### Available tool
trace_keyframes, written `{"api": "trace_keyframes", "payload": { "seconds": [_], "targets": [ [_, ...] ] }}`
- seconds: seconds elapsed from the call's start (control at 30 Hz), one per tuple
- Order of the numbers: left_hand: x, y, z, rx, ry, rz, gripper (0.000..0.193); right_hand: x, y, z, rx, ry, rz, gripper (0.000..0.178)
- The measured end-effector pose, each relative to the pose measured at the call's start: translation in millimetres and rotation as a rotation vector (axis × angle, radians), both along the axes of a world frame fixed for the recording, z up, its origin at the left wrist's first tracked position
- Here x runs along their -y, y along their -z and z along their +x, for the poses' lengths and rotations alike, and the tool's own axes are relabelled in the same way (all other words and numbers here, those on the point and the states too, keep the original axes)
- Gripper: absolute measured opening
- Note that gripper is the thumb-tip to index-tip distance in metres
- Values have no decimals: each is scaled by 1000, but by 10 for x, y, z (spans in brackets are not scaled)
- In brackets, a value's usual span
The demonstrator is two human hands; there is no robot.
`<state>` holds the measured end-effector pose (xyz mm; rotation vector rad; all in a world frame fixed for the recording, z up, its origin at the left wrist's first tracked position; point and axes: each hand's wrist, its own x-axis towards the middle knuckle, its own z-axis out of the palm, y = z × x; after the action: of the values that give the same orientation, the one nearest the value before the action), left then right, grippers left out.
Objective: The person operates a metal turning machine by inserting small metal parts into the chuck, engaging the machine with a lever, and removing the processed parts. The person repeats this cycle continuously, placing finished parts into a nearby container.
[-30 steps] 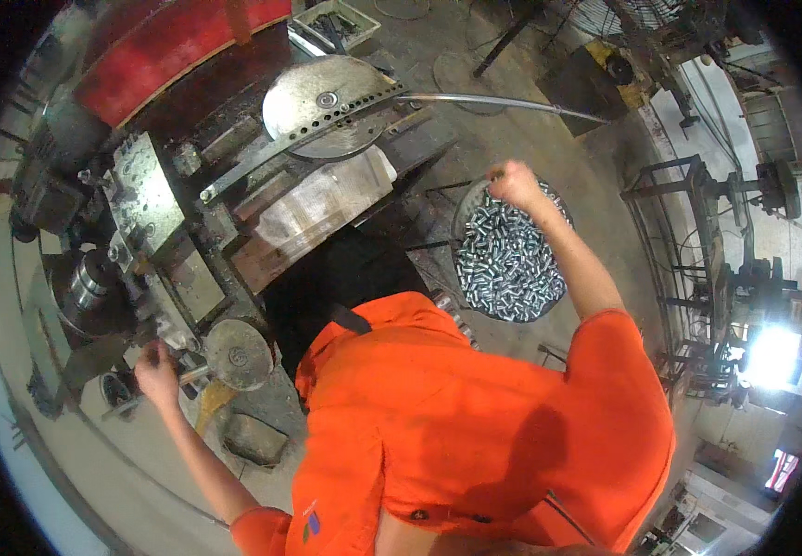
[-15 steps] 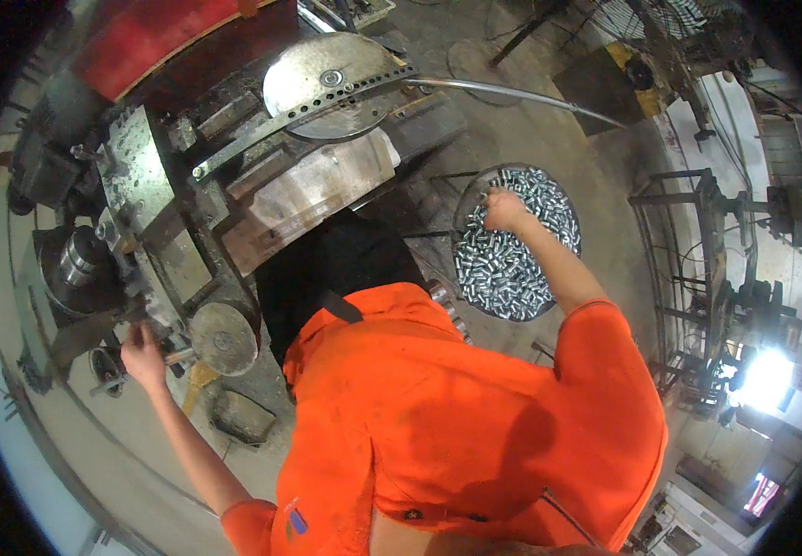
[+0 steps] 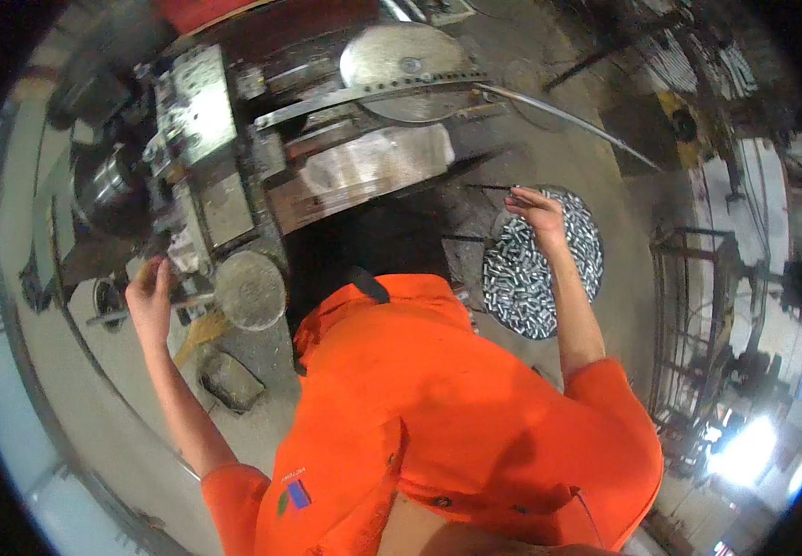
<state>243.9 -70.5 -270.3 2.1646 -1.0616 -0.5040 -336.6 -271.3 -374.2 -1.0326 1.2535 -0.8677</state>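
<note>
My left hand [image 3: 149,304] is raised beside the machine, its fingers curled together; whatever they may hold is too small to make out. Close to it runs a metal rod [image 3: 199,300] leading to a round metal disc [image 3: 251,290]. A cylindrical spindle part [image 3: 109,178] of the machine lies farther off. On my other side, my right hand [image 3: 542,221] is over the far edge of a round tub of small shiny metal sleeves [image 3: 535,278]. Its fingers stretch out to the left, somewhat apart, and I see nothing held in them.
The machine bed [image 3: 378,167] stretches in front of me, with a large round plate [image 3: 405,60] and a perforated bar [image 3: 364,93] across it. A long rod [image 3: 577,122] sticks out to the right. A metal rack [image 3: 697,306] stands at right; a brush [image 3: 202,332] and small box [image 3: 231,382] lie at left.
My right hand has come up off the sleeves toward the tub's far edge, its fingers now stretched out. My left hand has shifted slightly left of the disc. The whole view has shifted.
</note>
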Motion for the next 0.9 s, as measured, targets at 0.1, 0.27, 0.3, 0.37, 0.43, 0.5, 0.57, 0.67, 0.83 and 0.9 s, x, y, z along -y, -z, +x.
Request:
{"api": "trace_keyframes", "payload": {
  "seconds": [0.1,0.27,0.3,0.37,0.43,0.5,0.57,0.67,0.83,0.9],
  "targets": [
    [117,-487,-399,-109,12,-131,26,-9,-317,478,248,-258,-245,43],
    [438,-911,-1206,-18,342,-160,25,-105,-1194,1921,-116,-786,-817,45],
    [503,-869,-1283,-45,397,-156,29,-221,-1411,2167,-129,-842,-873,44],
    [552,-843,-1410,46,431,-162,34,-385,-1663,2531,-93,-936,-964,42],
    [524,-804,-1418,-25,398,-181,36,-472,-1764,2777,-95,-946,-1137,32],
    [455,-720,-1372,-147,357,-219,36,-525,-1820,2876,-97,-998,-1134,30],
    [386,-679,-1302,-279,328,-258,37,-531,-1819,2982,-87,-1015,-1187,30],
    [314,-754,-1201,-292,325,-212,33,-486,-1833,3083,-137,-1070,-1234,32],
    [274,-632,-1054,-370,259,-377,40,-419,-2013,3339,-142,-1204,-1288,29],
    [252,-627,-982,-384,243,-397,40,-410,-2041,3482,-133,-1201,-1384,30]
  ]
}}
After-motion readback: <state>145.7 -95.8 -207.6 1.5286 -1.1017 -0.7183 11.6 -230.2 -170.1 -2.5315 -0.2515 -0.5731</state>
